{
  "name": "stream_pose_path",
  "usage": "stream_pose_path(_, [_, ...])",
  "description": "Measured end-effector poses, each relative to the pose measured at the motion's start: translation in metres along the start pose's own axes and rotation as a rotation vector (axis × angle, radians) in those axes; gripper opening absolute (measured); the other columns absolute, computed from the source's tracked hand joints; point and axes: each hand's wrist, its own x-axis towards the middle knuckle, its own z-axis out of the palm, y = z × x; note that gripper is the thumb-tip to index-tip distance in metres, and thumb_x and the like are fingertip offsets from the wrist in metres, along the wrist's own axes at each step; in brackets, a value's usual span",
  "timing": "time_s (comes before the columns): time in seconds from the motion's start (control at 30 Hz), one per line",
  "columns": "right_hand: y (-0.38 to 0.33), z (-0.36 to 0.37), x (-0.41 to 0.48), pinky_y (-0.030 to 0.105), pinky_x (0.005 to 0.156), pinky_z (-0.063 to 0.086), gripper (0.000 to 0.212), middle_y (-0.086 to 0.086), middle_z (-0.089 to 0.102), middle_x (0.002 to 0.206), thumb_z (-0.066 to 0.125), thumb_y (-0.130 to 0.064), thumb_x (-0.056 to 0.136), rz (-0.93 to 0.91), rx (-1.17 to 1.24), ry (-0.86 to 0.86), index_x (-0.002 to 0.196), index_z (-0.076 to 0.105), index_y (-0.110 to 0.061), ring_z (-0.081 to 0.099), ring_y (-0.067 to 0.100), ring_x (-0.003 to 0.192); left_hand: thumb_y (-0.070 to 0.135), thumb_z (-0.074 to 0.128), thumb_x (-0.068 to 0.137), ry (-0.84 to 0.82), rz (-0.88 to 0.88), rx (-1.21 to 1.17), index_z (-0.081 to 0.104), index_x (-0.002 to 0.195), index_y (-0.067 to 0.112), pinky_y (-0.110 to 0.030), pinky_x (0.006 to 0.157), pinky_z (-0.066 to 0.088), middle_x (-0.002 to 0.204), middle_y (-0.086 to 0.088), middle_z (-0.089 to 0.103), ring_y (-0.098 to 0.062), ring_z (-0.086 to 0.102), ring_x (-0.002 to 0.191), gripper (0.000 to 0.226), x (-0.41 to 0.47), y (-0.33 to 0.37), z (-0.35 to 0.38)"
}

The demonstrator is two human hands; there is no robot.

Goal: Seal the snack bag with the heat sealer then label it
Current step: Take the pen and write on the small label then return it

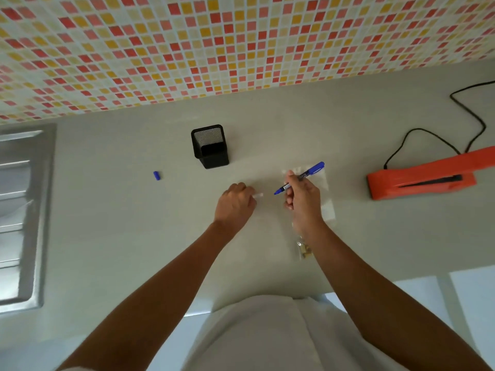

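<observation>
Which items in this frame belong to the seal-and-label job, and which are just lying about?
In the job:
snack bag
heat sealer
blue marker, held in the right hand
white label, pinched by the left hand

Lying about:
marker cap
mesh pen holder
sink

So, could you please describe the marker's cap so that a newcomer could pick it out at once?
Start at the grey counter under the tiled wall and find the black mesh pen holder. The cap lies alone between it and the sink, touching nothing. It is small, stubby and blue; the only other blue thing, the marker, is in the right hand.
</observation>
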Motion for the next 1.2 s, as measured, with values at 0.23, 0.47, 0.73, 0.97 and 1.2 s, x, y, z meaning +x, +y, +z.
stream_pose_path(0.23, [0.025,0.018,0.009,0.028,0.047,0.021,0.045,-0.003,0.032,0.051,0.06,-0.033,0.097,0.013,-0.041,0.139,0.06,0.04,-0.018,0.027,0.012,0.041,0.007,0.063,0.086,-0.052,0.088,-0.16,0.07,0.092,0.008,-0.035,0.062,0.051,0.087,-0.01,0.065,-0.028,0.06,0.081,0.01,-0.012,-0.016,0.011])
stream_pose_path(0.47, [0.044,0.034,0.013,0.029,0.06,0.047,0.052,0.002,0.066,0.057,0.05,-0.049,0.1,-0.212,-0.154,0.226,0.065,0.069,-0.016,0.058,0.013,0.051,0.007,0.062,0.086,-0.082,0.087,-0.177,0.07,0.092,0.008,-0.032,0.065,0.046,0.086,-0.009,0.065,-0.026,0.058,0.081,0.01,-0.01,-0.021,0.01])
stream_pose_path(0.73, [0.062,0.052,0.01,0.049,0.055,0.057,0.027,0.008,0.073,0.073,0.058,-0.047,0.097,-0.27,-0.184,0.212,0.081,0.063,-0.025,0.068,0.038,0.061,0.008,0.061,0.086,-0.062,-0.178,-0.266,0.065,0.083,0.007,-0.038,0.06,0.053,0.074,-0.008,0.067,-0.024,0.061,0.063,0.006,-0.015,-0.008,0.014])
stream_pose_path(0.97, [0.075,0.057,0.01,0.017,0.06,0.047,0.04,0.007,0.064,0.063,0.059,-0.034,0.099,-0.34,-0.31,0.146,0.076,0.064,-0.002,0.059,0.006,0.057,0.006,0.059,0.088,-0.052,-0.114,-0.186,0.072,0.087,0.015,-0.038,0.061,0.052,0.079,-0.004,0.069,-0.023,0.058,0.074,0.016,-0.021,-0.018,0.016])
stream_pose_path(1.2, [0.084,0.053,0.02,0.023,0.053,0.051,0.05,0.006,0.065,0.053,0.06,-0.031,0.099,-0.405,-0.419,0.184,0.059,0.066,-0.001,0.063,0.012,0.049,0.004,0.065,0.087,-0.038,-0.066,-0.146,0.075,0.086,0.012,-0.034,0.057,0.05,0.077,-0.005,0.068,-0.024,0.057,0.074,0.013,-0.02,-0.021,0.013])
